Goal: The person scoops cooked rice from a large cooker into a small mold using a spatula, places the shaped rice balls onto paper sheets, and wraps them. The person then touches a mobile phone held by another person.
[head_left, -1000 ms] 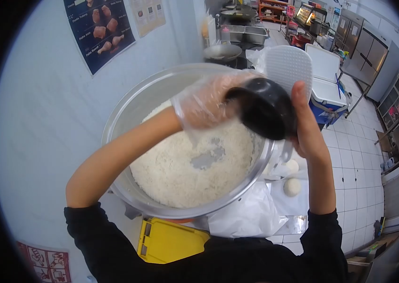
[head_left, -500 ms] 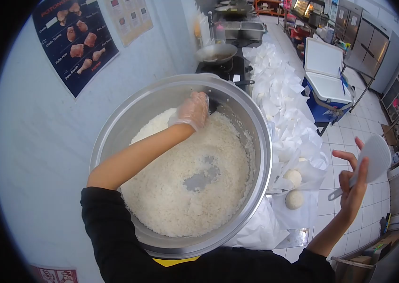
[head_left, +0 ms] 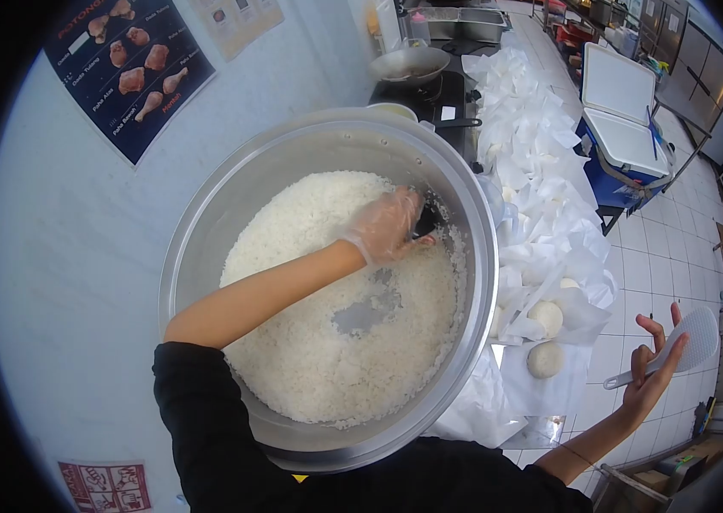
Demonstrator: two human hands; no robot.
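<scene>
My left hand [head_left: 387,224], in a clear plastic glove, is down inside a large metal pot [head_left: 175,256] at its far right wall. Its fingers are closed on a black object [head_left: 430,215], perhaps a small bowl or cup, mostly hidden by the hand. Cooked white rice [head_left: 293,222] covers most of the pot's floor, with bare metal showing near the middle. Off to the right of the pot, my right hand [head_left: 654,368] holds a pale rice paddle [head_left: 696,340] between its fingers, some of them stretched out.
Right of the pot, rounded rice balls [head_left: 544,360] sit on white paper, and many paper sheets [head_left: 524,154] line the counter. Beyond are a wok [head_left: 410,65] on a stove and a blue cooler box [head_left: 622,171] with its lid up. A wall [head_left: 79,256] borders the left.
My left hand has moved along the pot's wall to the right and nearer to me, with the black object. My right hand and the paddle sit slightly lower in view, and the camera has shifted.
</scene>
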